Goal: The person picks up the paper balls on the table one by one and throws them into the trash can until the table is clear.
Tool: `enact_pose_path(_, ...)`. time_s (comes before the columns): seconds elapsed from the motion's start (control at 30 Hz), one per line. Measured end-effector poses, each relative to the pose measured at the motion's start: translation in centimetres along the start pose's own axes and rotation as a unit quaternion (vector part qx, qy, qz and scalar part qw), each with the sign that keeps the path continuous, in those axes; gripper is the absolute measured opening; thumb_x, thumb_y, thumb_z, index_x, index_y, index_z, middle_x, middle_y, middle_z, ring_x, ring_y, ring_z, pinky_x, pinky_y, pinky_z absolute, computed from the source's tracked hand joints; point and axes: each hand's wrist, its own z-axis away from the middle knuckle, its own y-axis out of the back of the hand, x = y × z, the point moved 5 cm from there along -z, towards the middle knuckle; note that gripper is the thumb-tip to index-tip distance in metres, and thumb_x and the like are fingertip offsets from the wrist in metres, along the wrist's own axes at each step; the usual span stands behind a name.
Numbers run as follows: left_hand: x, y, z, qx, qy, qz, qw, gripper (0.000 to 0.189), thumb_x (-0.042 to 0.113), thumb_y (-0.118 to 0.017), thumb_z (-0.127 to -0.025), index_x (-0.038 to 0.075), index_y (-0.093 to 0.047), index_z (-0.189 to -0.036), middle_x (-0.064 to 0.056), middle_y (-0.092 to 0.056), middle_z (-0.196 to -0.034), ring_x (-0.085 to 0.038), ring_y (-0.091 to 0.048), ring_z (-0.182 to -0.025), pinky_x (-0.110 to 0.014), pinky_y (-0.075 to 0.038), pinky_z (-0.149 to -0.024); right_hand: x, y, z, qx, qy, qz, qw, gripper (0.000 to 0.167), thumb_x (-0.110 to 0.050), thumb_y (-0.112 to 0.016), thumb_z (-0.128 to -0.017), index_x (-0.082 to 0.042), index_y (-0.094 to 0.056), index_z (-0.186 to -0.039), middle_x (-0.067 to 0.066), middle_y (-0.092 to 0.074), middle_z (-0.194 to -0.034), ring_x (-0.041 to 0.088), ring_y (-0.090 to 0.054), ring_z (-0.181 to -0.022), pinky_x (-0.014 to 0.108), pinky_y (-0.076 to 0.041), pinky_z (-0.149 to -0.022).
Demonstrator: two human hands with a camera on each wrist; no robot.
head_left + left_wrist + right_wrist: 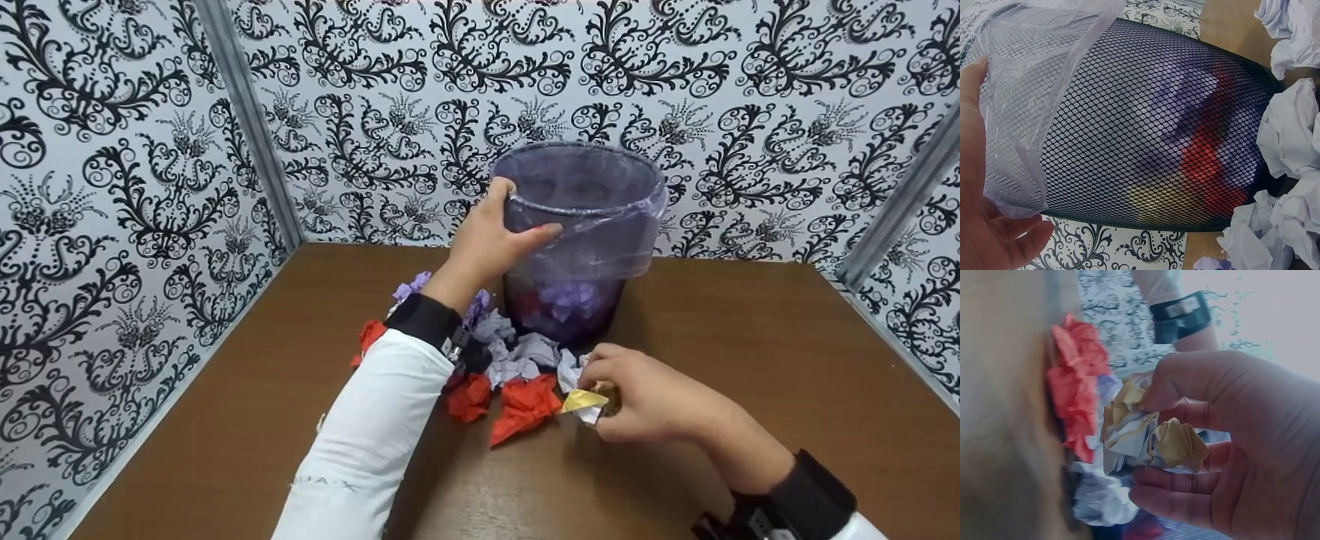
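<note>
My left hand [487, 236] grips the rim of a black mesh waste bin [562, 251], its thumb against the outside. A thin translucent purple liner bag [1022, 112] folds down over the bin's upper part. Through the mesh, purple, red and yellow crumpled papers [1202, 152] show at the bottom. In front of the bin, my right hand [652, 394] holds a crumpled yellow-and-white paper ball [1134, 433] between thumb and fingers, close over the table beside the loose papers.
Crumpled papers lie heaped around the bin's base: red ones [527, 406], whitish ones [536, 351] and purple ones [412, 285], partly hidden by my left forearm. Everything stands on a brown wooden table [750, 337]. Walls with a black scroll pattern [360, 135] enclose the back and sides.
</note>
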Motion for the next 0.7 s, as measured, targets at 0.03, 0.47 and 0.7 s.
enact_pose_path(0.03,0.0,0.0,0.0,0.000,0.000,0.000,1.0000,0.079,0.076,-0.082,-0.066,0.034,-0.046,-0.122,0.008,-0.066,-0.108,-0.016,-0.065,-0.093,-0.036,-0.055,-0.080,-0.1,0.4,0.1,0.007,0.009,-0.003,0.9999,0.035,-0.010,-0.078,-0.064,-0.031,-0.069,-0.091,-0.012,-0.054,-0.091,0.005,-0.053,-0.081,0.020,-0.049,-0.068)
enact_pose_path(0.47,0.1,0.3,0.1,0.002,-0.004,-0.003,1.0000,0.079,0.077,-0.081,-0.066,0.032,-0.046,-0.121,0.006,-0.066,-0.104,-0.016,-0.065,-0.088,-0.034,-0.056,-0.073,-1.5,5.4,1.6,0.107,0.042,-0.039,0.9926,0.048,0.002,-0.077,-0.063,-0.031,-0.069,-0.096,-0.011,-0.057,-0.103,0.006,-0.056,-0.084,0.022,-0.055,-0.063)
enact_pose_path(0.7,0.2,0.3,0.1,0.004,-0.007,-0.011,0.9999,0.080,0.078,-0.080,-0.067,0.032,-0.045,-0.121,0.007,-0.066,-0.103,-0.016,-0.065,-0.088,-0.033,-0.055,-0.074,-1.9,8.2,1.6,0.128,0.025,-0.056,0.9899,0.046,0.006,-0.080,-0.065,-0.022,-0.070,-0.099,-0.007,-0.057,-0.111,0.010,-0.059,-0.089,0.023,-0.060,-0.066)
